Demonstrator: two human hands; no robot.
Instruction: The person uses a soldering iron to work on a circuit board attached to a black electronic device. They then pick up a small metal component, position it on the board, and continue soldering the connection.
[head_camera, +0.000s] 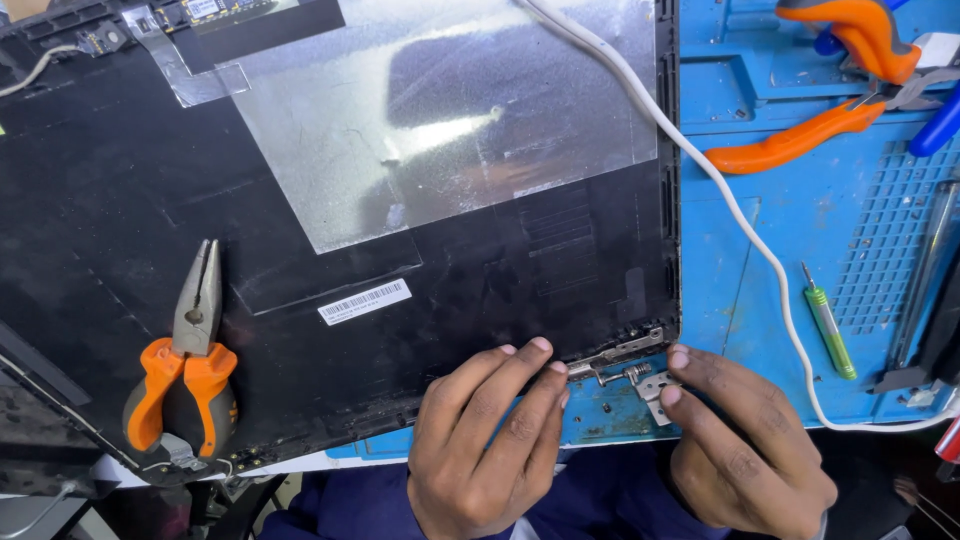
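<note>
- The blue work mat (740, 270) carries everything; a big black laptop lid panel (130, 200) lies flat across its left and middle, inner face up, with a silvery foil sheet (450, 120) over its upper part.
- At the panel's near right corner sits the metal hinge (630, 362), its long axis running along the panel's near edge, left to right and tilted slightly up toward the right; its loose bracket end hangs just off the corner over bare mat.
- My left hand (490, 440) comes up from the near edge, fingers close together and laid flat on the panel, tips touching the hinge's left end.
- My right hand (745, 440) is the nearer one to the bracket: fingertips pinched narrow on the small plate at the hinge's right end (whether they truly grip it or only press, I cannot tell).
- A white cable (730, 200) crosses the mat's right half, well clear.
- Orange-handled pliers (185, 370) rest on the panel's near left; a second orange pair (850, 80) lies at the far right corner.
- A small green screwdriver (830, 325) lies right of the cable.
</note>
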